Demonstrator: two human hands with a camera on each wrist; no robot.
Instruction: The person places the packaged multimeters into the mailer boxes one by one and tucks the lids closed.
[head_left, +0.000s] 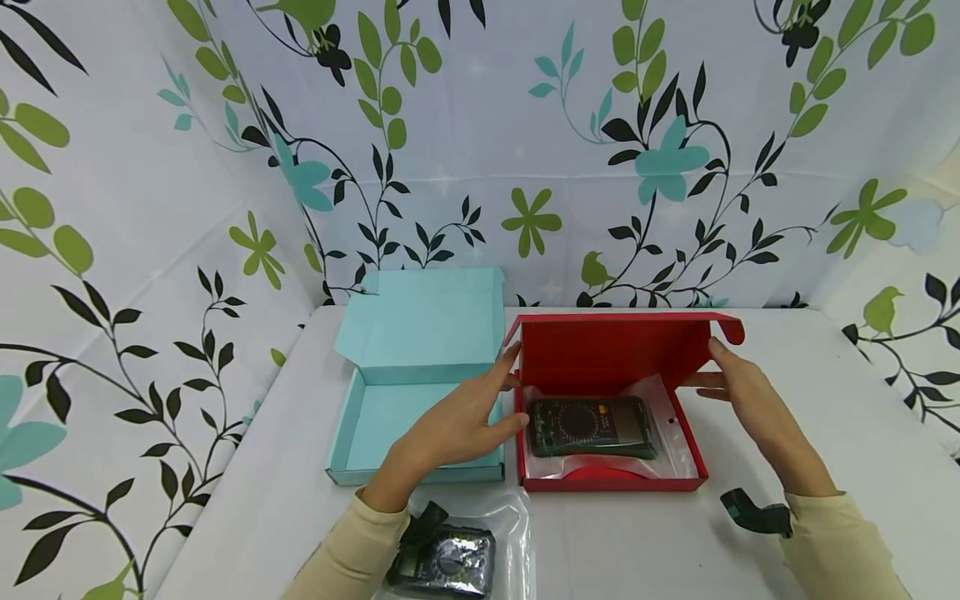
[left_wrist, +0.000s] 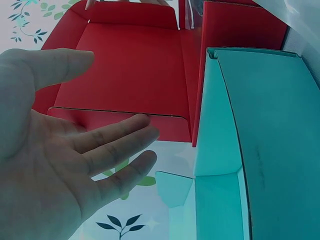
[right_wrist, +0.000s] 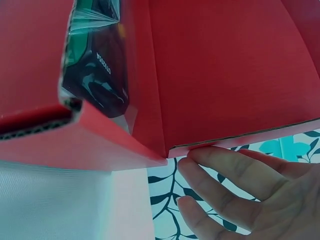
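Note:
A red box (head_left: 613,485) stands with its lid (head_left: 607,354) raised; in it, on clear plastic wrap, lies a dark multimeter (head_left: 592,427). The left hand (head_left: 457,417) is at the box's left side, its fingers near the lid's left flap. In the left wrist view that hand (left_wrist: 75,150) has its fingers extended and slightly spread. At the right side, the right hand (head_left: 750,400) reaches to the lid's edge. The right wrist view has the fingertips of this hand (right_wrist: 250,195) touching the red lid (right_wrist: 225,65) from outside, fingers nearly straight.
An open teal box (head_left: 416,421) with nothing inside stands left of the red one. In front of it, partly under the left sleeve, a second multimeter (head_left: 450,562) lies in a clear plastic bag (head_left: 513,542). A patterned curtain (head_left: 480,167) hangs behind the table.

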